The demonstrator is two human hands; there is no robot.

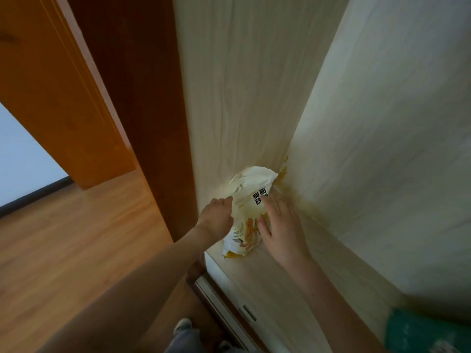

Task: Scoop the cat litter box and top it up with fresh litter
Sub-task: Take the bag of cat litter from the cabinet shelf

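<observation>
Pale wood-grain panels (254, 85) meet in an inner corner, walling in a light shelf top (275, 281) on two sides. To the left, past a dark brown door jamb (142, 98) and an orange-brown door (51, 85), the wooden floor (76, 238) lies wide and bare. The shelf's front edge runs close beside the jamb's foot, above a drawer front with a small handle (248, 312). The white-and-yellow cat litter bag (248, 200) stands tucked deep in the corner, its base near the shelf edge. The left hand (218, 212) grips the bag's left side, thumb curled on the front. The right hand (279, 220) lies on its right face, fingers spread straight. A teal object (428, 329) shows at lower right.
</observation>
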